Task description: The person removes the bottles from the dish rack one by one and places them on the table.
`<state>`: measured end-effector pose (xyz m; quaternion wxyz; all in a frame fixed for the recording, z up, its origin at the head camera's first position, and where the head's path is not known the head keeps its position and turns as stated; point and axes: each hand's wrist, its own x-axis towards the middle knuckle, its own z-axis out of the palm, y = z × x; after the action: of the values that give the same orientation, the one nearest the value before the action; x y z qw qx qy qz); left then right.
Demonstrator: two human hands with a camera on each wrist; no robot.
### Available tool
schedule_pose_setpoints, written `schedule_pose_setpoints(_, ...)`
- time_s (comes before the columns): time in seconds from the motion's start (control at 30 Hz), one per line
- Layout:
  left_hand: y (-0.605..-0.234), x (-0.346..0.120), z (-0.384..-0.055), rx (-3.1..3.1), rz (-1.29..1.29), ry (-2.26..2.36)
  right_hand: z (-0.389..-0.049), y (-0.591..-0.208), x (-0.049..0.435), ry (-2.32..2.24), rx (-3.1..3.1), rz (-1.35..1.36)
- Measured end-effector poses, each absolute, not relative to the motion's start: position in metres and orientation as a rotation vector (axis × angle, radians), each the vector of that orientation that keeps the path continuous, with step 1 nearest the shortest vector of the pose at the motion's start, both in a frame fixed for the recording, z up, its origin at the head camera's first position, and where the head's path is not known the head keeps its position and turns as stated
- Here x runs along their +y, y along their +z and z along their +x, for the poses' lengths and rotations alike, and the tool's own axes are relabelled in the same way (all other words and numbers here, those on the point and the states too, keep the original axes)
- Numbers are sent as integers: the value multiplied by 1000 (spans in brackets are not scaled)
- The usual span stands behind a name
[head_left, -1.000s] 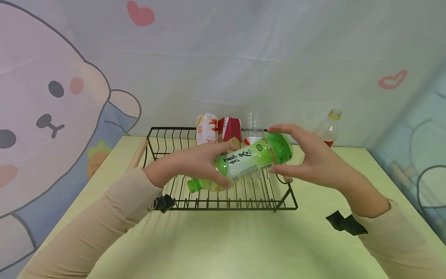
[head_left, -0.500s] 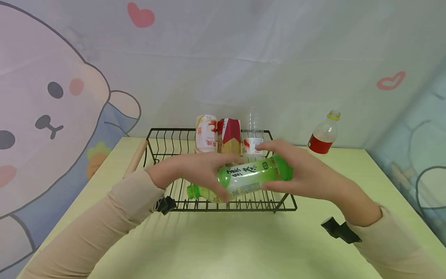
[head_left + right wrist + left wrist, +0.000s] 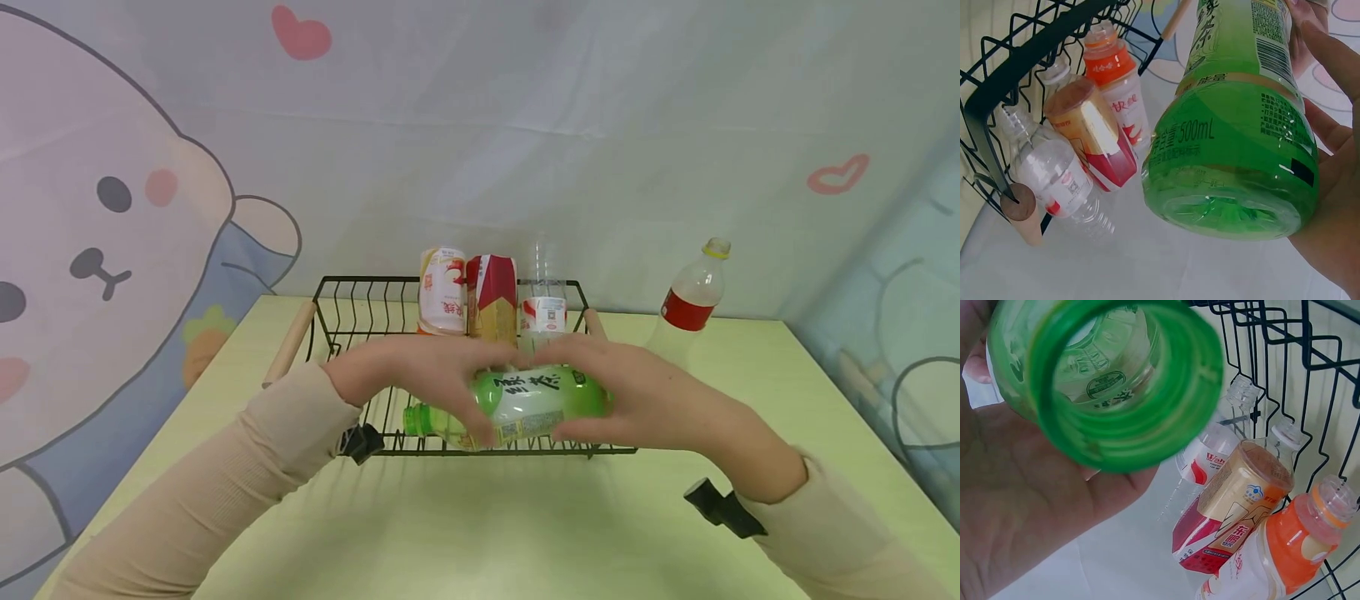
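Observation:
A green plastic tea bottle lies almost level over the front of a black wire rack, its open neck pointing left. My left hand grips the bottle near the neck, thumb in front and fingers behind. Around the base end, my right hand holds it between thumb and fingers. In the left wrist view the green bottle mouth has no cap. The right wrist view shows the bottle's base against the right palm. Part of the rack's middle is hidden behind the hands and bottle.
At the rack's back lie a white bottle with an orange neck, a red-and-gold bottle and a clear bottle. A red-labelled bottle stands right of the rack. Wooden handles flank the rack on the pale table.
Both hands have brought the green tea bottle lower and nearer, and its base end has come down so it lies more level. The right hand has moved left and closed in around it.

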<state>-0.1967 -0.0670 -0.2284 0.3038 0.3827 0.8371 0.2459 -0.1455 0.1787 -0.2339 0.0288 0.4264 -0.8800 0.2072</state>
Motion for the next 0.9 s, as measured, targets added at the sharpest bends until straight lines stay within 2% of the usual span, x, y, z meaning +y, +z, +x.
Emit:
schedule_pose_setpoints(0.47,-234,-67,-195,2124,961,692,-142,-252,178,523,-2760,1281)
schedule_pose_setpoints(0.77,-238,-67,-197,2090,969,735,-146,-261,177,480,-2615,1373)
schedule_pose_setpoints(0.9,-239,-67,-197,2095,968,733,-144,-263,178,499,-2680,1319)
